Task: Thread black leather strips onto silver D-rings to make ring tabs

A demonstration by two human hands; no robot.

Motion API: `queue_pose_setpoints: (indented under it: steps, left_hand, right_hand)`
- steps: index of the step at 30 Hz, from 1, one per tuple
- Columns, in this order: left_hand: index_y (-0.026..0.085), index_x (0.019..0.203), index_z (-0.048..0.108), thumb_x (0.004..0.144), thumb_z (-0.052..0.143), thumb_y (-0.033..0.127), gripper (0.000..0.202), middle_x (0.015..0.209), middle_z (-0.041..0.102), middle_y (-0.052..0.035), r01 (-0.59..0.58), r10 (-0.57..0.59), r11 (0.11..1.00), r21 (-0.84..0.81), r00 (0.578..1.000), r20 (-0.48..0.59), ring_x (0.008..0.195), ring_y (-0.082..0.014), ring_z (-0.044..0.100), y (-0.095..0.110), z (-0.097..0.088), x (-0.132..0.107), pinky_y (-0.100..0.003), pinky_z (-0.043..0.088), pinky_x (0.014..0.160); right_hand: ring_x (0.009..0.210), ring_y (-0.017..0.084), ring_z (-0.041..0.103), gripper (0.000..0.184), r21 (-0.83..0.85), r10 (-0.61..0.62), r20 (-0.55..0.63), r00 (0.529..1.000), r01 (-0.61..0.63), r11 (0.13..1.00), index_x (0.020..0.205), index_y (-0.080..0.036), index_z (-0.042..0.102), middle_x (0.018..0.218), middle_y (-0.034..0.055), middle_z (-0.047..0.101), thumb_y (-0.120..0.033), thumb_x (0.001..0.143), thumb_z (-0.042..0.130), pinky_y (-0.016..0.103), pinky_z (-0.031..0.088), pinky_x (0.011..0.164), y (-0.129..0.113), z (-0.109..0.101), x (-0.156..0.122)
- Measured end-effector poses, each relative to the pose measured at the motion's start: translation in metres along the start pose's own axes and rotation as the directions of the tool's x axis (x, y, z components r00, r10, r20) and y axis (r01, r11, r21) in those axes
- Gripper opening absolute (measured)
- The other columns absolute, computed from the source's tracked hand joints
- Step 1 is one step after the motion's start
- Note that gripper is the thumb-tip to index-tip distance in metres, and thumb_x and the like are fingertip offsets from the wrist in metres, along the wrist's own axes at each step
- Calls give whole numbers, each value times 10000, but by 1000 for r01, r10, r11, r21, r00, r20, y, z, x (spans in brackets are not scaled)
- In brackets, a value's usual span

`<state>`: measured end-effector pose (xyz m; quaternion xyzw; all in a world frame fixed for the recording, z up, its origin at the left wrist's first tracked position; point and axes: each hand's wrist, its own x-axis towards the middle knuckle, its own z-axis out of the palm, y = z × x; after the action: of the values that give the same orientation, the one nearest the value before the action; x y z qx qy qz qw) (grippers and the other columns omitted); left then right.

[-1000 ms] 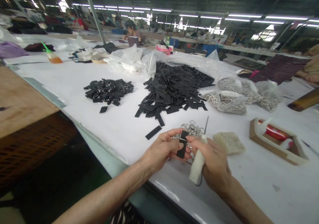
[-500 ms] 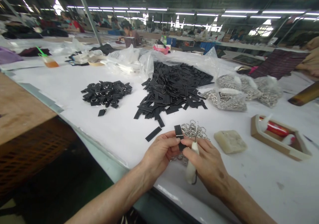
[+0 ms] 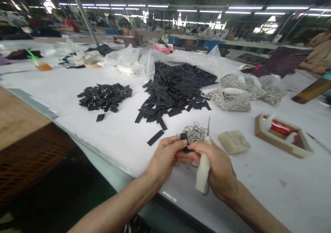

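Black strip [image 3: 184, 135] now lower, pinched in left hand [image 3: 165, 155]; right hand [image 3: 219, 167] closed around white-handled awl [image 3: 203, 171]

Here we are, live on a big factory floor! Long rows of strip lights [image 3: 165, 6] run off under a high roof, and people [image 3: 129, 32] are at work at tables far down the hall. Up front, a long white table [image 3: 64, 88] carries heaps of black strips [image 3: 173, 88] and plastic bags of metal rings [image 3: 230, 100]. Parts in bulk, benches in rows: this is a production workshop!
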<state>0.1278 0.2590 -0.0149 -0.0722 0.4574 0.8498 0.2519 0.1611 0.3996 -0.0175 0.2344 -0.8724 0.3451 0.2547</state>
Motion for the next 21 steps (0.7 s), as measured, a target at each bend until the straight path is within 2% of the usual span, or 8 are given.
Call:
queue_pose_setpoints:
  steps: [3,6,11,21]
  left_hand:
    - [115,697,591,732,657,255,159,603,654,-47,-59,53,994,96,997,62,546,-165,633,-6,2,-3,-279,522,604]
    - [103,749,630,808,578,359,267,712,684,-88,-129,107,980,149,984,144,671,-197,655,-10,2,-7,-295,514,676]
    - [115,941,643,825,580,304,230,888,695,-98,-175,126,967,186,961,247,826,-219,654,-9,0,-13,-341,486,825]
    - [98,933,644,857,516,250,213,880,688,-102,-202,145,909,364,973,179,810,-225,654,-5,3,-16,-353,501,817]
  right_hand:
    - [732,185,573,75,39,101,-69,992,-98,994,925,-228,540,859,26,626,-191,860,529,296,462,622,1,1,-1]
    - [701,165,548,94,112,206,-105,973,-194,974,902,-226,514,816,9,595,-177,832,555,278,443,612,0,1,0]
    - [629,134,519,102,297,436,-21,900,-411,862,885,-228,493,777,-14,566,-212,814,563,232,417,532,-4,-1,2]
    - [643,132,543,212,498,554,88,828,-518,695,889,-232,461,811,-27,566,-223,750,622,236,440,537,-3,-1,10]
